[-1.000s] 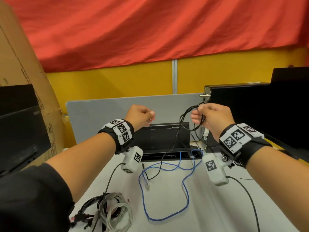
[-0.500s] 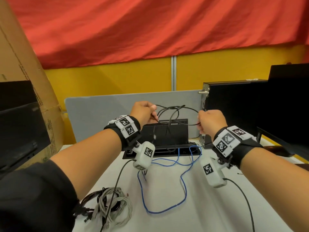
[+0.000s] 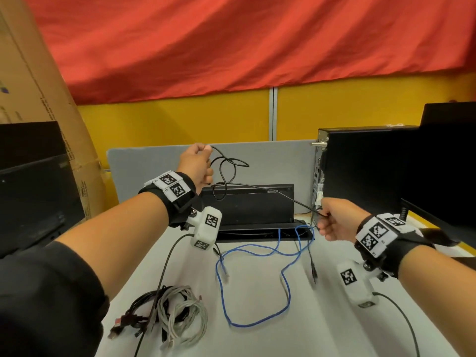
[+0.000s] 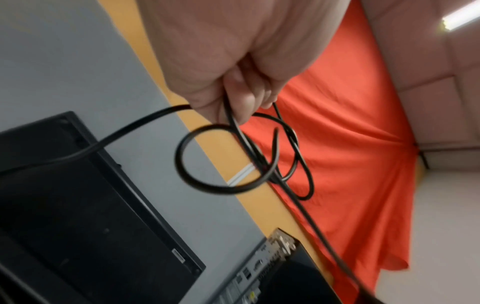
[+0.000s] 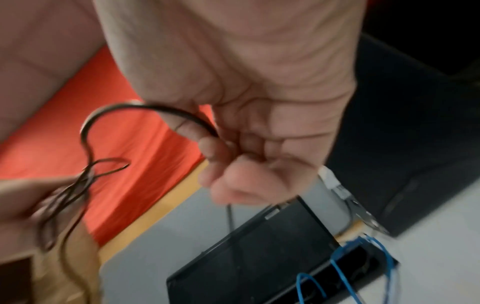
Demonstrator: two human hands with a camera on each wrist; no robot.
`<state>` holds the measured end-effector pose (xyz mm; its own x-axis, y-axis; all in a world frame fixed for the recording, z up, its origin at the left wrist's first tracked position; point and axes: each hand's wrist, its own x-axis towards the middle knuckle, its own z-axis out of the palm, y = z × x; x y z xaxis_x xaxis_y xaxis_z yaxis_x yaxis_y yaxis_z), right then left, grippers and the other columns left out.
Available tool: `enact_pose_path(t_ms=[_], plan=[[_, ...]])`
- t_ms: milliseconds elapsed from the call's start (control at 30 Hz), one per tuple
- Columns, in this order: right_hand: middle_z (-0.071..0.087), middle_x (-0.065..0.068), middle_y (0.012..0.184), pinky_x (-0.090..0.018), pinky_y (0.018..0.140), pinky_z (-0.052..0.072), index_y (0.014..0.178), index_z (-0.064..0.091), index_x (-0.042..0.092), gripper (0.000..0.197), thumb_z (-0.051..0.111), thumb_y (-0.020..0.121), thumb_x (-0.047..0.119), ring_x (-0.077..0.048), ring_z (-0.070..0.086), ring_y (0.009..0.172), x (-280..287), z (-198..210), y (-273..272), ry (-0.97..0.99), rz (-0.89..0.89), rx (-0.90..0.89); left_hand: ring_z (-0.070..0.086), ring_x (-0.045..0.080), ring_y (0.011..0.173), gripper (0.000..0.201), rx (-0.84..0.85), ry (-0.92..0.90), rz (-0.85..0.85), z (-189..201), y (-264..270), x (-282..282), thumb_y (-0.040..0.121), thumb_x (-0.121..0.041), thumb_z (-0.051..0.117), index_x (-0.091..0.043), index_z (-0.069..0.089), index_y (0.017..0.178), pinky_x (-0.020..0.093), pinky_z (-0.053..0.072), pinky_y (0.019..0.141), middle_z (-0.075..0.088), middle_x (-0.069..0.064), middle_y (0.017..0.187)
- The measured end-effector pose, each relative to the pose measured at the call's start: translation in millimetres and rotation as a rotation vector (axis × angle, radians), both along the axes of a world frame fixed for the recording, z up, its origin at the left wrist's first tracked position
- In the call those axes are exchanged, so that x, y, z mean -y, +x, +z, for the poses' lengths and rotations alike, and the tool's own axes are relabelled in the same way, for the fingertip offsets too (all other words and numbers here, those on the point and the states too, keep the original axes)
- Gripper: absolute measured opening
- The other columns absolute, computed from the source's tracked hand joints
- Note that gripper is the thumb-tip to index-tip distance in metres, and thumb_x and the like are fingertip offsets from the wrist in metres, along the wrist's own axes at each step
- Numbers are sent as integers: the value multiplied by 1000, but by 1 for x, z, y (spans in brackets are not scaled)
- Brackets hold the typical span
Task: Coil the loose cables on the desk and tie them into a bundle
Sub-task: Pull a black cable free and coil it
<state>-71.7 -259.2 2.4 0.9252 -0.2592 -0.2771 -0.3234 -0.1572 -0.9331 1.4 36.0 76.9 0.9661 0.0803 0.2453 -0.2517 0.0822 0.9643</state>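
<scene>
My left hand point(image 3: 199, 163) is raised over the back of the desk and grips a few small loops of a thin black cable point(image 3: 226, 173); the loops point(image 4: 233, 156) hang below its curled fingers. From there the cable runs taut down and right to my right hand point(image 3: 332, 219), which pinches it point(image 5: 182, 117) between thumb and fingers. The cable's free end with a plug point(image 3: 313, 273) dangles below the right hand. A long blue cable point(image 3: 257, 282) lies loose on the white desk point(image 3: 257, 338). A tangle of grey and black cables point(image 3: 172, 313) lies near the front left.
A black flap of a cable box point(image 3: 247, 202) stands open at the desk's back, in front of a grey divider point(image 3: 154, 161). A black computer case point(image 3: 360, 171) stands at the right, monitors at both sides, a cardboard box point(image 3: 38, 86) at the left.
My hands have moved apart: the left rose up and left with the loops, the right dropped lower and right, so the black cable is now stretched between them.
</scene>
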Motion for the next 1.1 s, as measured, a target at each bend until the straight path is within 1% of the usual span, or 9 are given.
enact_pose_path(t_ms=[167,267,333,433,567,733,867,1000,1100], plan=[[61,-8,55,-23,49,46,59,56,9,32,46,88,20,-20,56,46,-30,14,-11,-522,283,-56,23,10,42,13,54,62,-101,4,-15,21,104,-24,42,-18,45,91,20,19,39,27,-4,57],[60,-6,65,-26,55,44,66,60,6,31,53,89,26,-19,55,57,-47,27,-19,-852,275,145,23,10,42,13,69,71,-129,1,-23,33,103,-24,43,-18,46,93,18,20,39,26,-3,57],[65,-2,69,-29,63,48,73,67,7,33,53,92,31,-20,61,67,-60,36,-23,-669,241,380,25,10,40,14,71,77,-145,-2,-28,42,103,-25,43,-18,47,92,17,22,38,27,-4,55],[74,-2,80,-33,77,56,88,72,14,34,58,90,44,-16,71,79,-85,46,-29,-447,317,491,26,9,37,14,68,47,-159,-6,-34,55,103,-24,42,-17,46,91,17,22,37,27,-4,55],[65,1,64,-21,50,46,84,71,14,19,61,93,27,-1,56,45,-96,38,-26,-480,267,575,27,9,38,18,32,-5,-153,-3,-34,57,103,-23,43,-20,46,85,17,22,36,27,-3,55],[61,9,72,-26,67,40,81,73,18,21,57,94,20,-5,55,73,-64,35,-15,-421,-2,720,26,12,44,18,29,22,-77,0,-24,29,103,-25,44,-21,47,86,19,21,38,28,-2,58],[61,3,69,-25,63,39,74,66,19,24,53,94,18,-10,55,69,-55,22,-12,-503,-50,725,25,12,47,16,17,17,-16,-3,-19,20,103,-24,43,-20,48,88,19,21,38,29,-3,59],[67,10,91,-25,76,43,98,74,19,23,51,95,21,-9,57,83,-59,18,-14,-615,146,547,27,11,45,17,8,14,-27,-6,-24,29,103,-25,43,-21,50,88,20,24,37,31,-3,60],[69,6,103,-19,75,42,109,70,19,25,53,95,31,-5,57,87,-73,26,-19,-693,75,714,28,11,44,17,19,50,-76,-8,-32,44,103,-26,43,-20,49,88,20,24,37,29,-2,59]])
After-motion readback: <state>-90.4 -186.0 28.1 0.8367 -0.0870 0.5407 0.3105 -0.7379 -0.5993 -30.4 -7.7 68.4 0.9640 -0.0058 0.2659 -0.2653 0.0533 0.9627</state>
